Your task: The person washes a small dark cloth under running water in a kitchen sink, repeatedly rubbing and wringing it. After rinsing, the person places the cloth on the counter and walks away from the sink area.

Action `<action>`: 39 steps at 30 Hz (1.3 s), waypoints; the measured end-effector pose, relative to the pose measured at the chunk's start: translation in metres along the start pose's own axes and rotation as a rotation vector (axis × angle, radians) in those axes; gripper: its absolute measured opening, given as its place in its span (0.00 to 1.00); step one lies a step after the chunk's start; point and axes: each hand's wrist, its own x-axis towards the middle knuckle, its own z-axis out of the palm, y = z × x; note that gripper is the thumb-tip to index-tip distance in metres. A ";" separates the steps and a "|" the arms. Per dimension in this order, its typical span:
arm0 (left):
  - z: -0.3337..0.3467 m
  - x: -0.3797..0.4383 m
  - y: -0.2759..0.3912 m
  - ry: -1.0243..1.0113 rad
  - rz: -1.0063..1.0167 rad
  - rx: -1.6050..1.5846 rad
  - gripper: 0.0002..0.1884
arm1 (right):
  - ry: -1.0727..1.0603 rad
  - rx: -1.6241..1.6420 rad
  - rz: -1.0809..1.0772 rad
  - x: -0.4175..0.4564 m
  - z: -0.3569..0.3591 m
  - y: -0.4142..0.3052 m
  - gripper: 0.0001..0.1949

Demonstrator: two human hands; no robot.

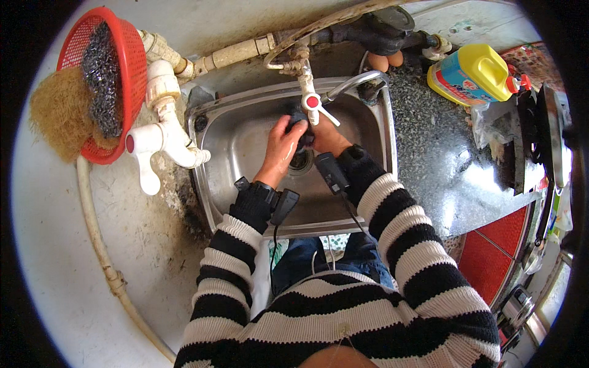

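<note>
Over the stainless steel sink [244, 184], both my hands are on one dark, limp-looking item [299, 120]; its kind cannot be made out. My left hand [281, 148] grips it from the left, thumb on top, with wet streaks on the skin. From the other side my right hand [329, 135] closes on it, its fingers partly hidden behind the white plastic tap [312, 102]. That tap, with a red disc and a lever, hangs right above the hands. Below them lies the sink drain [301, 162].
A red plastic basket [131, 83] with a steel wool scourer [102, 78] and a fibre scrubber [62, 112] hangs at left, above a second white tap [168, 138]. On the granite counter [428, 161] stand two eggs [378, 61] and a yellow jug [474, 76]. A curved metal spout [354, 83] crosses the sink's corner.
</note>
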 end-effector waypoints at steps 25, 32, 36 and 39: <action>0.076 0.012 -0.036 -0.001 -0.062 -0.176 0.13 | -0.163 0.420 -0.235 -0.012 -0.054 0.017 0.24; 0.046 0.059 -0.083 0.224 0.298 0.228 0.18 | -0.275 0.562 -0.133 -0.016 -0.042 0.036 0.22; 0.073 0.010 -0.044 -0.020 0.006 -0.099 0.19 | -0.130 0.450 -0.220 -0.009 -0.055 0.008 0.18; 0.078 0.014 -0.049 0.126 0.084 -0.149 0.19 | -0.126 0.324 -0.300 -0.012 -0.049 0.017 0.21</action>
